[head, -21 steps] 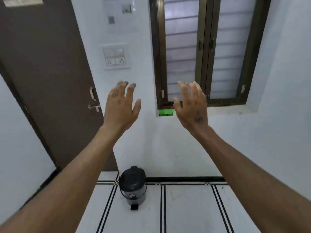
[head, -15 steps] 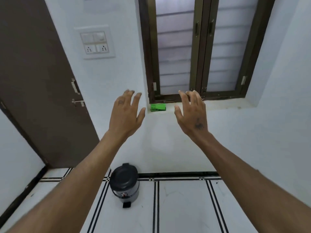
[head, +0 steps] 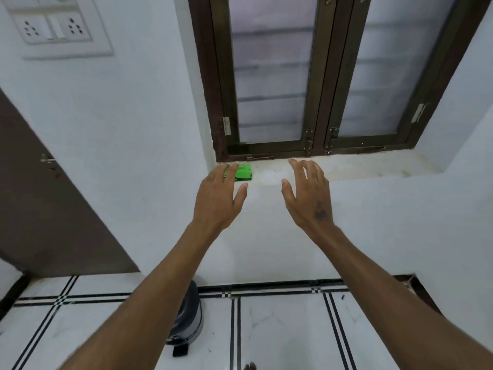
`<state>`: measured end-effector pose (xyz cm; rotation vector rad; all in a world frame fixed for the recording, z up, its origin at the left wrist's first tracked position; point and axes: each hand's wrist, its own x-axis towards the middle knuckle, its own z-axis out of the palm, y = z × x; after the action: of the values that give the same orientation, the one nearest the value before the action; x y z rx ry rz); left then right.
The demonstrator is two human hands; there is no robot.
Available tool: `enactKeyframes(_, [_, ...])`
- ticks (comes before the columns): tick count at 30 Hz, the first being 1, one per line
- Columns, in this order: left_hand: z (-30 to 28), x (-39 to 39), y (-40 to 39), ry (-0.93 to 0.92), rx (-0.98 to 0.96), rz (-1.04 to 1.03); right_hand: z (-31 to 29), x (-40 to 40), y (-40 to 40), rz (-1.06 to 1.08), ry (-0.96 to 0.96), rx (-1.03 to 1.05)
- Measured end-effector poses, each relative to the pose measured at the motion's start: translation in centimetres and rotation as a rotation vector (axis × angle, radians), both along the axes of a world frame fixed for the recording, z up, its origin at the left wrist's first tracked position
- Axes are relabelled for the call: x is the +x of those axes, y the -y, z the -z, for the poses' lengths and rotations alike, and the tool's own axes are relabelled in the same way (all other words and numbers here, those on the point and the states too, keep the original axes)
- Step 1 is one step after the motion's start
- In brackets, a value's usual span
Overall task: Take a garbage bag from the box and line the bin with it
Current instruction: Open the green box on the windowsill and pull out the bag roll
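One green box (head: 243,173) of garbage bags, lying flat at the left end of the window sill (head: 346,169), just below the corner of the dark window frame (head: 318,76). Partly covered at its left edge by the fingertips (head: 231,166) of the left hand (head: 217,200); whether touching or only in front, cannot tell. Left hand released, fingers straight and together, thumb spread, grasping nothing. Right hand (head: 309,196) raised well to the right of the box, fingers relaxed and slightly spread, tips over the sill, also holding nothing. Two bare forearms reaching up from the lower corners.

One pedal bin (head: 190,319) on the floor (head: 280,329) below, against the wall, dark domed lid closed, grey body, black foot pedal (head: 180,351) at the front; left part hidden behind the left forearm. Box and bin well apart, sill above, floor beneath.

Two frosted window panes in the frame, both closed. One white switch plate (head: 57,25) with two sockets on the wall at upper left. One brown door (head: 45,209) at far left, one metal latch on it. White floor tiles with paired black inlay lines.
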<state>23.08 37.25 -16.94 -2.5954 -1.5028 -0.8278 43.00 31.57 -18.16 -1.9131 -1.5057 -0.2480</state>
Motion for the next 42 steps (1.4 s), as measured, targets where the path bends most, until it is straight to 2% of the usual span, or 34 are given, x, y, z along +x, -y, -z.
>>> enactKeyframes(7, [5.4,3.6,-13.2,0.028,-0.221,0.028,4.3,2.5,-11.7,0.034,-0.077,-0.140])
enactKeyframes(14, [9.6,7.0,-23.3,0.058,-0.286,0.016,8.3,4.9,-21.3,0.010,-0.193,-0.217])
enactKeyframes(17, [10.8,8.3,-26.9,-0.066,-0.312,0.021,9.9,5.7,-24.8,-0.079,-0.287,-0.225])
enactKeyframes(19, [11.6,9.0,-28.6,-0.185,-0.393,0.005,11.0,6.2,-26.9,-0.124,-0.369,-0.233])
enactKeyframes(25, [13.6,9.6,-31.6,-0.302,-0.539,-0.131,13.9,8.2,-32.0,-0.291,-0.561,-0.408])
enactKeyframes(30, [14.2,9.9,-31.7,-0.201,-0.491,-0.159,14.8,9.6,-34.8,-0.454,-0.732,-0.590])
enactKeyframes(36, [14.3,9.7,-32.0,-0.112,-0.553,-0.104,14.4,10.6,-36.2,-0.658,-0.811,-0.625])
enactKeyframes(42, [13.8,10.1,-32.6,-0.125,-0.581,0.016,13.7,11.8,-35.1,-0.612,-0.730,-0.659])
